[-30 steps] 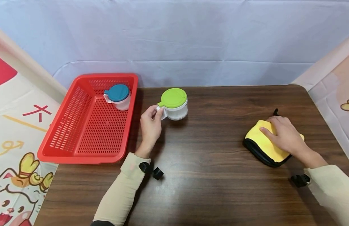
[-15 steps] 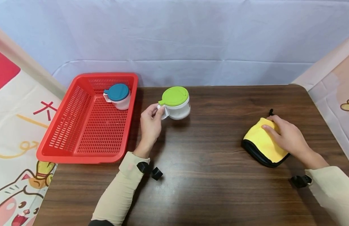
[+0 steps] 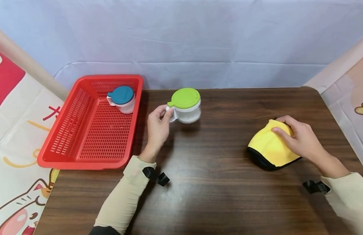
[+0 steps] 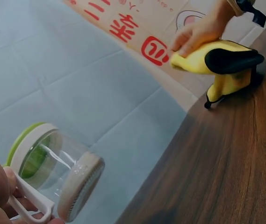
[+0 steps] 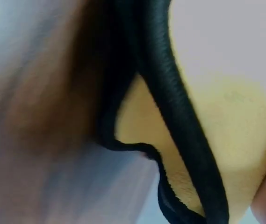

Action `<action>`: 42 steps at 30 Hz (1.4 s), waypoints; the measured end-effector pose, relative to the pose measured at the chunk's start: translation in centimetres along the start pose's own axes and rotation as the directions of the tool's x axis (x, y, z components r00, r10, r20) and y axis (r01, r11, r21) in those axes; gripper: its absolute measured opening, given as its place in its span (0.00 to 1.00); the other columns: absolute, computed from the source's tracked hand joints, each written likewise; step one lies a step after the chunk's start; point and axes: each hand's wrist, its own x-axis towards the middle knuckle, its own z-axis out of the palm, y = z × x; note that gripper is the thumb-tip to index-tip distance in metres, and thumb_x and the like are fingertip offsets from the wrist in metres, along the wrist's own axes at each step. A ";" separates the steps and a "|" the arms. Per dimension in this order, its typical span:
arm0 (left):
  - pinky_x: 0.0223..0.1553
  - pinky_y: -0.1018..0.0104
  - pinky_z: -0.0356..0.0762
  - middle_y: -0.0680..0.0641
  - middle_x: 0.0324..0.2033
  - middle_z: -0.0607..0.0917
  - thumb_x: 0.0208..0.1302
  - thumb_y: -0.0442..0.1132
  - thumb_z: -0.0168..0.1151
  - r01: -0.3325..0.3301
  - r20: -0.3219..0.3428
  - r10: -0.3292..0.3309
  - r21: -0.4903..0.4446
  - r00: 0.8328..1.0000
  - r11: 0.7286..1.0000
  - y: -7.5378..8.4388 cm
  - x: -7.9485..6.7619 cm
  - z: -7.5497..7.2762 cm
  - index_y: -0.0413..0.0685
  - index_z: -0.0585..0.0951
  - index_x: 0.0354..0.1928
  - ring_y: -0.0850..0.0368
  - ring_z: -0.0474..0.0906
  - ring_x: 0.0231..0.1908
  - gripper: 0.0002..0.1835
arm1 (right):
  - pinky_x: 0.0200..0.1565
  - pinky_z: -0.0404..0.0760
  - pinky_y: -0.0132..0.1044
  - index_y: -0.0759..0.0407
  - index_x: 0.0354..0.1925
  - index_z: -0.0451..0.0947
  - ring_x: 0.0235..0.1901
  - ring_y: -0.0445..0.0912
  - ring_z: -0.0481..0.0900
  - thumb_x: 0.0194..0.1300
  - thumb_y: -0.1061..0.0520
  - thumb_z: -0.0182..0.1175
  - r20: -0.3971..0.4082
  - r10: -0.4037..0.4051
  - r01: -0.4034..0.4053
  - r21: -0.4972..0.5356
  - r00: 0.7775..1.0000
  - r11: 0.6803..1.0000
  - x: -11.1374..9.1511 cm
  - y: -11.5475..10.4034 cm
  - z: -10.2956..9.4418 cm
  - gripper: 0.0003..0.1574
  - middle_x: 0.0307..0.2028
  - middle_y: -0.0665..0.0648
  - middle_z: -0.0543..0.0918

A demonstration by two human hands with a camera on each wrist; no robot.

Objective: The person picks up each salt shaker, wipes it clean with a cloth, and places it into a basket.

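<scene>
Now that yellow cloth (image 3: 270, 143) and green-lidded jar (image 3: 187, 106) have shifted closer together, left hand (image 3: 158, 127) pinches jar handle (image 3: 174, 115), right hand (image 3: 301, 138) grips cloth, so gap narrows without contact.

Lid (image 3: 185, 98) of jar (image 3: 189, 115) is showing lime green, jar itself clear, handle (image 4: 35, 196) white. Cloth (image 3: 270, 143) is glowing yellow, its edging (image 3: 261, 162) running black. Basket (image 3: 90, 165) is standing out red, perforated in slot pattern. Second lid (image 3: 122, 94) is showing blue. Tabletop (image 3: 216, 195) is displaying brown wood grain. Sleeves (image 3: 121, 195) are showing beige; backdrop (image 3: 181, 42) is looking pale blue-grey.
</scene>
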 end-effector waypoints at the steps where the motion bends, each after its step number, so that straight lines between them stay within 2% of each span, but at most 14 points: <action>1: 0.46 0.65 0.82 0.37 0.43 0.89 0.69 0.29 0.65 -0.003 -0.002 0.003 0.000 1.000 1.000 0.0 0.0 0.0 0.31 0.85 0.48 0.50 0.85 0.41 0.09 | 0.25 0.67 0.24 0.64 0.47 0.80 0.22 0.33 0.70 0.64 0.66 0.69 0.000 -0.011 0.011 -0.001 1.000 1.000 0.3 -0.5 -0.2 0.14 0.31 0.57 0.83; 5: 0.44 0.69 0.81 0.37 0.43 0.89 0.69 0.29 0.64 -0.019 0.001 0.019 0.000 1.000 1.000 0.3 0.2 0.3 0.31 0.84 0.47 0.49 0.85 0.41 0.09 | 0.24 0.66 0.25 0.62 0.46 0.81 0.21 0.33 0.69 0.62 0.66 0.71 0.004 -0.043 0.043 -0.016 0.999 0.999 1.0 -2.3 -1.2 0.14 0.29 0.54 0.82; 11: 0.44 0.68 0.82 0.37 0.43 0.89 0.69 0.29 0.65 -0.042 0.001 0.042 0.005 0.999 0.999 0.6 0.3 0.6 0.31 0.85 0.47 0.49 0.86 0.40 0.08 | 0.24 0.66 0.24 0.59 0.45 0.81 0.22 0.33 0.67 0.59 0.63 0.74 0.012 -0.113 0.114 -0.040 0.993 0.993 2.0 -4.6 -2.6 0.16 0.28 0.51 0.81; 18: 0.44 0.65 0.83 0.37 0.43 0.89 0.68 0.29 0.65 -0.056 0.004 0.056 0.011 0.998 0.998 1.1 0.3 0.7 0.31 0.85 0.47 0.49 0.85 0.40 0.08 | 0.24 0.66 0.24 0.57 0.44 0.82 0.24 0.32 0.67 0.62 0.52 0.74 0.001 -0.197 0.197 -0.059 0.980 0.979 3.0 -7.3 -3.7 0.16 0.29 0.51 0.82; 23: 0.46 0.63 0.83 0.37 0.43 0.89 0.69 0.29 0.65 -0.055 0.019 0.055 0.001 0.998 0.998 1.4 0.2 1.1 0.31 0.84 0.47 0.50 0.85 0.40 0.09 | 0.23 0.66 0.25 0.55 0.43 0.82 0.22 0.32 0.67 0.68 0.42 0.68 0.009 -0.258 0.258 -0.043 0.966 0.965 3.5 -9.2 -3.4 0.19 0.28 0.46 0.81; 30: 0.44 0.67 0.82 0.36 0.43 0.89 0.69 0.28 0.64 -0.050 0.019 0.051 -0.038 0.998 0.998 1.6 -0.3 1.9 0.30 0.84 0.47 0.49 0.85 0.40 0.08 | 0.21 0.66 0.30 0.52 0.41 0.82 0.20 0.34 0.65 0.74 0.28 0.50 0.015 -0.329 0.329 -0.077 0.944 0.941 5.0 -12.3 -1.4 0.32 0.27 0.42 0.80; 33: 0.44 0.67 0.82 0.36 0.43 0.89 0.69 0.28 0.64 -0.041 0.024 0.042 -0.050 0.999 0.998 1.6 -0.6 2.2 0.30 0.84 0.47 0.49 0.85 0.41 0.08 | 0.20 0.66 0.32 0.53 0.41 0.81 0.20 0.35 0.65 0.75 0.29 0.49 0.027 -0.343 0.344 -0.094 0.939 0.934 5.7 -13.3 -0.5 0.31 0.28 0.43 0.81; 38: 0.45 0.64 0.83 0.36 0.44 0.89 0.70 0.29 0.63 -0.034 0.042 0.037 -0.068 0.998 0.997 1.5 -1.1 2.9 0.30 0.83 0.47 0.49 0.86 0.42 0.08 | 0.20 0.66 0.34 0.53 0.42 0.80 0.20 0.37 0.66 0.69 0.42 0.65 0.064 -0.340 0.345 -0.089 0.938 0.934 6.6 -14.4 1.0 0.16 0.28 0.43 0.81; 42: 0.46 0.62 0.84 0.36 0.45 0.89 0.70 0.29 0.62 -0.011 0.057 0.015 -0.077 0.998 0.997 1.4 -1.6 3.3 0.31 0.83 0.47 0.49 0.86 0.43 0.08 | 0.20 0.66 0.35 0.52 0.42 0.80 0.20 0.37 0.67 0.60 0.51 0.72 0.087 -0.319 0.326 -0.087 0.944 0.941 7.1 -15.1 2.0 0.15 0.29 0.43 0.82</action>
